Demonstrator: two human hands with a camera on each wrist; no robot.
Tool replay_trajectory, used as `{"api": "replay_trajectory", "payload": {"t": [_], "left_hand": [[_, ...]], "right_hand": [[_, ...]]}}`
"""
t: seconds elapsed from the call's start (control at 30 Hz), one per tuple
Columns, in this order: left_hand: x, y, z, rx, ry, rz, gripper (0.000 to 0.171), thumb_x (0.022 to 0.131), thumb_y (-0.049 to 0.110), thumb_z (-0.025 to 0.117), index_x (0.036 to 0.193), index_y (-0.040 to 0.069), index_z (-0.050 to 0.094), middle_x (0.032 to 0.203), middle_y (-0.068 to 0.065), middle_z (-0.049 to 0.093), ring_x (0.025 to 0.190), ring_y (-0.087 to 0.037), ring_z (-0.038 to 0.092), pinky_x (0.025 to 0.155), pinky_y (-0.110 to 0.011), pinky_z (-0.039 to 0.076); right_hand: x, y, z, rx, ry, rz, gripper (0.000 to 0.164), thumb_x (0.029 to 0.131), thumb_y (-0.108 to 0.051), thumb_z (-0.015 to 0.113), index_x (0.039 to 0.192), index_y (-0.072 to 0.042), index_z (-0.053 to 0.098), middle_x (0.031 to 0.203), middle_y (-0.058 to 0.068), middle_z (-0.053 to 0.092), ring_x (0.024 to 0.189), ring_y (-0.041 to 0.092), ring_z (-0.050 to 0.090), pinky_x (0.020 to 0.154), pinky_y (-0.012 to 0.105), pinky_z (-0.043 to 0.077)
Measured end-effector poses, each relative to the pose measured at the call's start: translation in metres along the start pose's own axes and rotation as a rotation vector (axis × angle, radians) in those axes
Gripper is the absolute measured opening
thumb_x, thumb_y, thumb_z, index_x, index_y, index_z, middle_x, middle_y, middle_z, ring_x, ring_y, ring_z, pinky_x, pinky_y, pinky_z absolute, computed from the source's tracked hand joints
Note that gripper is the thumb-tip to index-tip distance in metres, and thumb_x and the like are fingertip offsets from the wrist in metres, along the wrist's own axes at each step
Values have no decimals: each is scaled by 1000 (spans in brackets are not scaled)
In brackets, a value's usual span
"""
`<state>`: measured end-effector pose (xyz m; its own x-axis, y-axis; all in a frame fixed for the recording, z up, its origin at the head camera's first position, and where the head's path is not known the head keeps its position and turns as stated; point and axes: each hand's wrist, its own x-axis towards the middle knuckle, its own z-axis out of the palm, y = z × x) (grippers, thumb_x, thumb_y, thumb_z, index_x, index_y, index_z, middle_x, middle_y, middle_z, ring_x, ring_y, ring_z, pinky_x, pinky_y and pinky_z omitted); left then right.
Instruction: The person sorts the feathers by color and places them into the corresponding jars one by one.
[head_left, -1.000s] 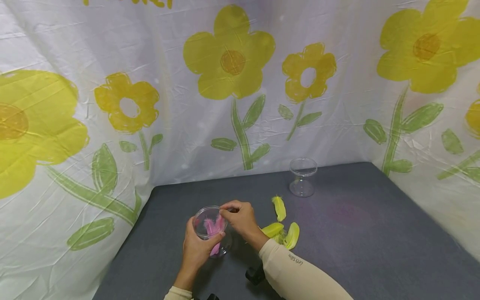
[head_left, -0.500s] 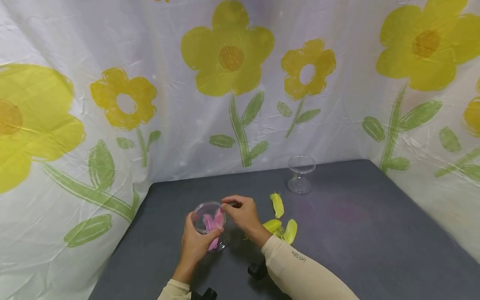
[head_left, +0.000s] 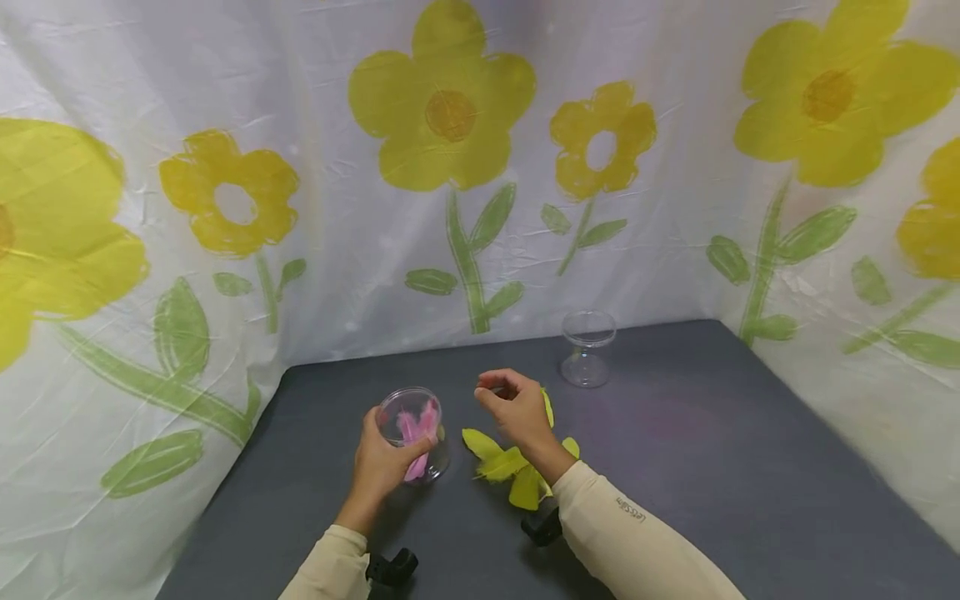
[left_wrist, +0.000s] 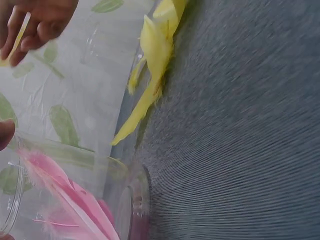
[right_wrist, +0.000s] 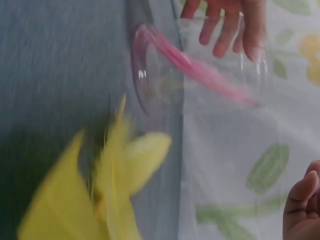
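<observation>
Fingers of the left hand [head_left: 381, 462] curled round the clear cup [head_left: 411, 403], pink feathers [head_left: 417, 427] inside; and here the right hand [head_left: 519, 410] hovers, loosely bent, nothing visible in it, above yellow feathers [head_left: 501, 464] on the table [head_left: 675, 500]! A brisk sweep could waft those away, a knock tip the cup

Between the cup [head_left: 441, 458] in the left hand [head_left: 381, 464] and the right hand [head_left: 519, 412] is a free gap, with yellow feathers [head_left: 501, 463] below. The table's [head_left: 720, 483] right side gives room to pass; a second cup [head_left: 588, 343] stands near the back, before the flowered curtain [head_left: 352, 250].
</observation>
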<state>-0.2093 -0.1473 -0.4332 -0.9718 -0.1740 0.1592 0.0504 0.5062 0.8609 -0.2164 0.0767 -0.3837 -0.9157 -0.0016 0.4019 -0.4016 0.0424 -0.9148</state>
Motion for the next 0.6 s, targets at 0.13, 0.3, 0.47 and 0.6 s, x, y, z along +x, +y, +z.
{"api": "replay_trajectory", "payload": {"t": [0.13, 0.3, 0.47, 0.6], "left_hand": [[13, 1, 4, 33, -22, -8, 108, 67, 41, 88, 146, 2, 25, 141, -24, 40, 124, -44, 42, 97, -58, 37], [30, 3, 10, 36, -52, -22, 108, 68, 41, 87, 146, 1, 23, 143, -25, 38, 125, -44, 41, 99, -58, 35], [44, 7, 15, 32, -66, -28, 109, 69, 41, 86, 147, 0, 22, 142, -26, 38, 125, -43, 41, 99, -57, 35], [54, 9, 18, 22, -81, -39, 107, 69, 40, 86, 147, 1, 23, 142, -26, 39, 125, -43, 40, 99, -57, 35]], "right_hand": [[7, 15, -22, -15, 65, -2, 24, 88, -6, 71, 111, -2, 68, 99, 13, 67, 81, 29, 61, 63, 27, 48], [10, 16, -54, -77, 158, 4, 32, 88, -7, 71, 119, -5, 64, 101, 13, 66, 85, 26, 58, 69, 27, 48], [10, 19, -88, -172, 242, -11, 44, 87, -9, 72, 128, -2, 57, 109, 19, 62, 92, 30, 55, 76, 34, 45], [12, 22, -112, -217, 320, 9, 52, 85, -9, 73, 132, -1, 51, 114, 20, 56, 98, 30, 51, 82, 37, 42]]}}
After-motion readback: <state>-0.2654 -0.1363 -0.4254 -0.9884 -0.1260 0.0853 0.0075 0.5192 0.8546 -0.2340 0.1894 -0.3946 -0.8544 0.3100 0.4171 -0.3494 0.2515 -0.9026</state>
